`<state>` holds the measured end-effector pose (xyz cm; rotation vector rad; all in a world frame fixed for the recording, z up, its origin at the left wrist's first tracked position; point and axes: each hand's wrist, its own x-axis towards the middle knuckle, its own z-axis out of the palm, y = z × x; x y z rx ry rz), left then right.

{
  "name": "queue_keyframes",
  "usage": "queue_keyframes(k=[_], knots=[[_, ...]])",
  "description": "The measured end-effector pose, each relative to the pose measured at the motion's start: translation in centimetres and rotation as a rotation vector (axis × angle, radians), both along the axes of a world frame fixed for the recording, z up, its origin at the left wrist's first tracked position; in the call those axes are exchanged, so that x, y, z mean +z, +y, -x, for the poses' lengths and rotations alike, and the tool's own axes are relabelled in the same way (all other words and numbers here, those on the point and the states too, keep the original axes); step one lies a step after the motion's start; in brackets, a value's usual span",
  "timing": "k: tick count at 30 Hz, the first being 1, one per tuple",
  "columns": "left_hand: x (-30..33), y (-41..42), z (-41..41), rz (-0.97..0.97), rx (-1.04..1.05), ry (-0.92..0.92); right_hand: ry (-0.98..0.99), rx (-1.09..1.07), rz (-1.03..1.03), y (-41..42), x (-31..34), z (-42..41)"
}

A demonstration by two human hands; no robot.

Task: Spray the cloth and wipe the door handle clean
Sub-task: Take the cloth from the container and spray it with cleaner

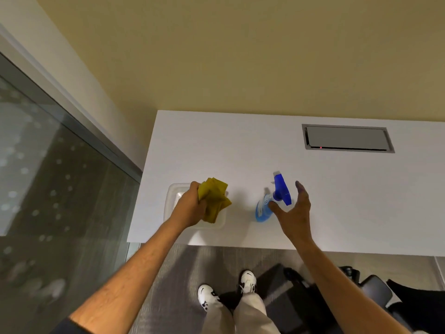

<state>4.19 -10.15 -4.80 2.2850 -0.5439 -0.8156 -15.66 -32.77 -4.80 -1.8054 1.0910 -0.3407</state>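
A crumpled yellow cloth (215, 200) is gripped in my left hand (190, 206), just above a white plastic tray (172, 196) on the white table (240, 145). A spray bottle with blue liquid and a blue trigger head (280, 191) stands on the table to the right of the cloth. My right hand (295, 210) is open beside the bottle, thumb near its neck and fingers spread to its right, apparently without touching it. No door handle is in view.
A grey cable hatch (346, 139) is set into the table at the back right. A glass wall (48, 177) runs along the left. Black office chairs (375, 292) stand on the grey carpet at the lower right, beside my feet (226, 290).
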Motion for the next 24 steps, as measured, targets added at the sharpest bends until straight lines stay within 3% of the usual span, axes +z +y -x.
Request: queue_keyframes(k=[6,12,17,24], knots=[[1.3,-0.8,1.4,0.151,0.184,0.204,-0.218,0.174,-0.273,-1.8,-0.8,-2.6],[2.7,-0.4,1.7,0.27,0.27,0.442,-0.258,0.17,-0.186,-1.0,0.4,-4.0],[4.9,0.1,1.5,0.458,0.464,0.615,-0.426,0.213,-0.22,-0.2,5.1,-3.7],[10.9,1.1,1.5,0.666,0.589,0.762,-0.401,0.52,-0.253,3.3,14.1,-4.7]])
